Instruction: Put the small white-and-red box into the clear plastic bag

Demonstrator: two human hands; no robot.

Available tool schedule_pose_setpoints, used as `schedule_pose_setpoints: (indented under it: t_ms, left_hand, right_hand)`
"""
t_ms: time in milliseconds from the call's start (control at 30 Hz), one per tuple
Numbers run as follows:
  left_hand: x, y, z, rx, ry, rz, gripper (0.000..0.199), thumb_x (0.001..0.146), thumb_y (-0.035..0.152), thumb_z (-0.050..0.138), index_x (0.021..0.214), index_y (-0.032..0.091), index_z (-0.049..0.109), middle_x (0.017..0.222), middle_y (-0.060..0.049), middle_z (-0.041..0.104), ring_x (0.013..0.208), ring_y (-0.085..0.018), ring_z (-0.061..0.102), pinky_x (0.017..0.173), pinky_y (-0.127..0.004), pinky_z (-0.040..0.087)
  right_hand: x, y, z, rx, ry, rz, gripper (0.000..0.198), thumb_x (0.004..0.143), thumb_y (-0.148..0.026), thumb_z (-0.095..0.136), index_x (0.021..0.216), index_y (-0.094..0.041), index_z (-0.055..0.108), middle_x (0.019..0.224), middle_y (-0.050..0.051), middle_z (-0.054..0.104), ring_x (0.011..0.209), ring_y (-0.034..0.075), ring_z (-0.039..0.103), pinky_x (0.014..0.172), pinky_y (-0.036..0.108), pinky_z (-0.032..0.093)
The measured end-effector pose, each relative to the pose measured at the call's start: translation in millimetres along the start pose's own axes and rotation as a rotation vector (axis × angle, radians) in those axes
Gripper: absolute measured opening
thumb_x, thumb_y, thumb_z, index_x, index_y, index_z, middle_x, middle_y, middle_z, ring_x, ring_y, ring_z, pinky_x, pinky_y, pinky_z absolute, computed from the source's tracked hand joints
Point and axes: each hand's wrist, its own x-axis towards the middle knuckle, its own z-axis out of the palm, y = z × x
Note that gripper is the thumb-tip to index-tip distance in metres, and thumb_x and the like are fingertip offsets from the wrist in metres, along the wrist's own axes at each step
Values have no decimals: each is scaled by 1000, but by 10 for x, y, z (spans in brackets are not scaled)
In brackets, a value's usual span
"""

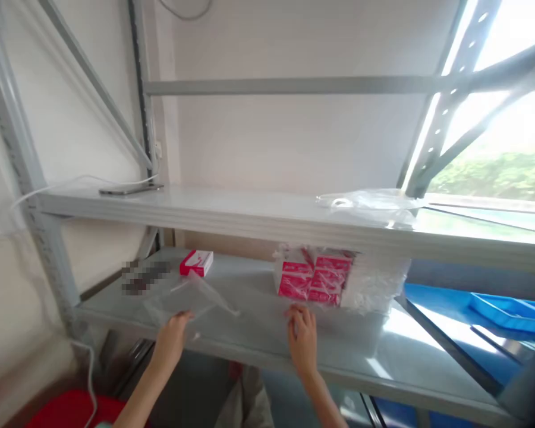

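Observation:
My left hand (172,337) pinches the near edge of a clear plastic bag (185,300) lying flat on the lower grey shelf (258,333). My right hand (302,336) hovers over the same shelf, fingers loosely curled and holding nothing, just in front of a clear bag of red-and-white boxes (314,278). A single red-and-white box (197,262) lies behind the flat bag, towards the back left of the shelf.
The upper shelf (249,211) holds a phone with a white cable (131,189) at left and crumpled clear plastic (370,205) at right. Blue trays (508,310) sit to the right. A red object (71,410) lies below left. Grey uprights frame the rack.

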Motion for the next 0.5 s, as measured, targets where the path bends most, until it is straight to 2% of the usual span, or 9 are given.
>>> schedule_pose_setpoints:
  t_ms: [100, 167, 233, 333, 400, 500]
  left_hand:
    - [43, 216, -99, -156, 14, 20, 41, 82, 1, 38, 106, 23, 62, 93, -4, 71, 89, -19, 67, 80, -31, 49]
    - [59, 479, -291, -223, -40, 114, 36, 85, 4, 37, 103, 21, 63, 94, -4, 71, 90, -17, 67, 82, -29, 48]
    - [74, 736, -524, -211, -102, 194, 34, 86, 5, 37, 92, 20, 67, 95, -4, 71, 91, -17, 66, 83, -28, 47]
    - [111, 910, -785, -158, -110, 249, 37, 84, 2, 37, 85, 19, 70, 97, -5, 70, 95, -17, 64, 87, -28, 45]
    - [138, 846, -851, -141, -131, 280, 40, 82, 1, 35, 86, 19, 71, 98, -6, 70, 96, -17, 63, 90, -29, 44]
    - [162, 620, -868, -109, -214, 376, 44, 79, -2, 36, 92, 21, 71, 101, -4, 69, 99, -16, 62, 91, -28, 44]
  right_hand:
    - [23, -622, 75, 1, -176, -111, 32, 83, -13, 48, 111, -24, 58, 124, 9, 53, 112, 26, 49, 90, 44, 44]
    - [142, -996, 139, -20, -294, -219, 46, 81, -14, 55, 126, -25, 51, 138, 9, 45, 129, 28, 37, 102, 49, 35]
    - [280, -1255, 195, -39, -417, -284, 56, 80, -20, 61, 133, -25, 45, 141, 8, 43, 134, 29, 33, 108, 52, 28]
    - [404, -1397, 229, -64, -569, -219, 57, 81, -18, 61, 135, -24, 45, 135, 10, 51, 125, 28, 45, 106, 51, 31]
    - [413, -1363, 194, -60, -634, -136, 54, 82, -6, 51, 133, -23, 49, 128, 10, 57, 117, 24, 54, 102, 45, 37]
    - [379, -1211, 70, -5, -695, -41, 60, 75, 8, 37, 123, -22, 60, 119, 8, 63, 108, 20, 60, 95, 34, 43]
